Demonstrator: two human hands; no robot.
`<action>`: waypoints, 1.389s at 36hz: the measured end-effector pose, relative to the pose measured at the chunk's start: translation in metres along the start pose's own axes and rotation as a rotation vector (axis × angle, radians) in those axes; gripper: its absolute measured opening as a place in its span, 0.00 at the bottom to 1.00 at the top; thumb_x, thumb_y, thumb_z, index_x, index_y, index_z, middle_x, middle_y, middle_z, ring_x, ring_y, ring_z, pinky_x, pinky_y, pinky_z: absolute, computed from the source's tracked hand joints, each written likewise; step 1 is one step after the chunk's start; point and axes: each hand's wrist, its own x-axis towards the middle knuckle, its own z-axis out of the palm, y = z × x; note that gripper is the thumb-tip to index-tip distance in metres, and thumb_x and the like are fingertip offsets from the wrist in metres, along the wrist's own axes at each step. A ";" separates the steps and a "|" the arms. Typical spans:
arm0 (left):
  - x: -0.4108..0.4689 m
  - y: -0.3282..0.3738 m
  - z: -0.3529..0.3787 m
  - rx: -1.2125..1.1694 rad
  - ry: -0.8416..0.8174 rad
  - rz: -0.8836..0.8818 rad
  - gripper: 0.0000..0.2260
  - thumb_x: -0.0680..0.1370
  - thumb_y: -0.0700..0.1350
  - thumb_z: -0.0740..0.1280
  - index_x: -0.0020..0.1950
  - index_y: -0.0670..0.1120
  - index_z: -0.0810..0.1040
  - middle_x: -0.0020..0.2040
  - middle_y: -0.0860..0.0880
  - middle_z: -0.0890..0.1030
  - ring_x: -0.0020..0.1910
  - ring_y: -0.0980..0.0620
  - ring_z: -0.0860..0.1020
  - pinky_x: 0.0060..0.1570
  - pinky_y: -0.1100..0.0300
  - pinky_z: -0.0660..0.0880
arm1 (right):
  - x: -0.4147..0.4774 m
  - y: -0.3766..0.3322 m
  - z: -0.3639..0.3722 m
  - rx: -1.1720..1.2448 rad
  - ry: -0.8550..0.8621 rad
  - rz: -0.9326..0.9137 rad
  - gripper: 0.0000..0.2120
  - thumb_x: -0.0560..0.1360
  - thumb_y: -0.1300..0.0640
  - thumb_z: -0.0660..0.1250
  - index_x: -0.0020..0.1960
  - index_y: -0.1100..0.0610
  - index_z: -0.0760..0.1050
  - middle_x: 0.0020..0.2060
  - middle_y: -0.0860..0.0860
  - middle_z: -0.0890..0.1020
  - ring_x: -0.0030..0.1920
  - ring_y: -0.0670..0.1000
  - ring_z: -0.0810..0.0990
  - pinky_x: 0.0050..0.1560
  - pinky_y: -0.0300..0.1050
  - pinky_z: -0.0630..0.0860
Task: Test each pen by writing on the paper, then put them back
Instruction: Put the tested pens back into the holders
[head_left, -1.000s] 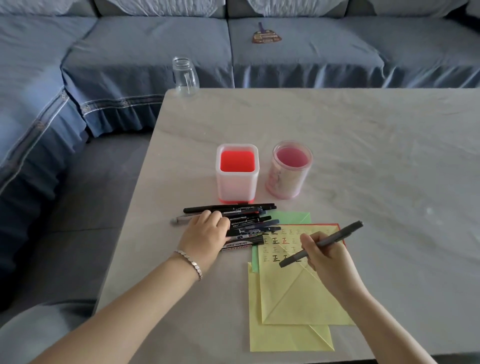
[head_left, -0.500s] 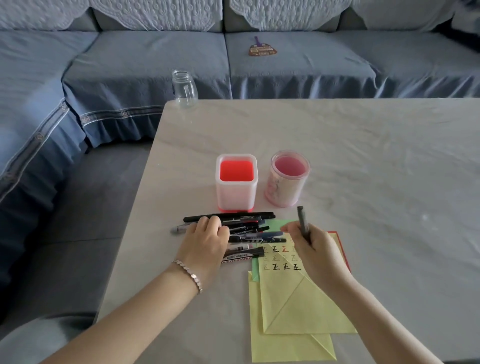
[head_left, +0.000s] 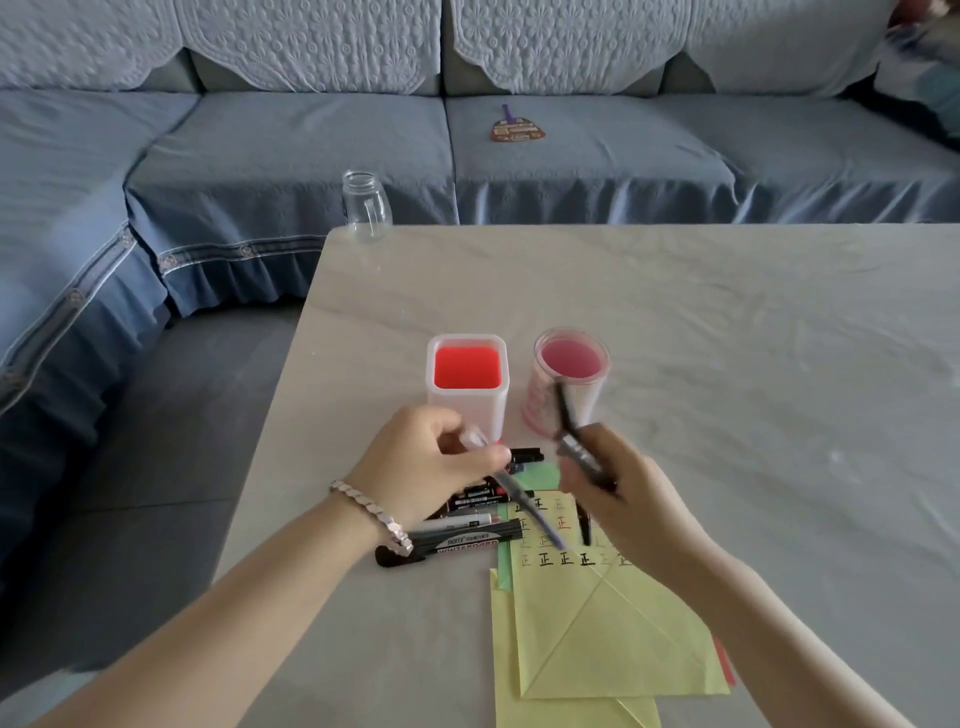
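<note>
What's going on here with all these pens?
A person is trying out pens at a table. The left hand grips a purplish pen over the yellow paper, already marked with rows of characters. The right hand holds a dark pen raised toward the round pink holder. More markers lie beside the paper.
</note>
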 end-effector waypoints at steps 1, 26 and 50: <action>0.001 0.001 0.001 -0.083 0.056 -0.025 0.10 0.71 0.46 0.71 0.37 0.39 0.79 0.25 0.54 0.73 0.22 0.59 0.65 0.26 0.69 0.64 | 0.000 0.002 -0.001 0.066 0.067 0.041 0.10 0.76 0.62 0.61 0.41 0.48 0.69 0.32 0.52 0.77 0.26 0.43 0.67 0.28 0.36 0.64; 0.078 -0.033 0.005 0.247 0.420 0.050 0.03 0.75 0.44 0.68 0.48 0.47 0.78 0.37 0.55 0.79 0.41 0.52 0.78 0.45 0.60 0.73 | 0.099 0.019 -0.026 0.030 0.338 0.269 0.12 0.71 0.59 0.68 0.29 0.58 0.76 0.21 0.49 0.77 0.24 0.44 0.73 0.27 0.31 0.68; -0.021 -0.124 0.009 0.614 0.129 0.166 0.14 0.64 0.39 0.77 0.47 0.46 0.80 0.44 0.51 0.80 0.42 0.47 0.80 0.40 0.54 0.75 | 0.021 0.017 0.080 -0.570 -0.392 -0.231 0.17 0.75 0.50 0.64 0.63 0.52 0.72 0.58 0.47 0.72 0.60 0.49 0.68 0.58 0.40 0.63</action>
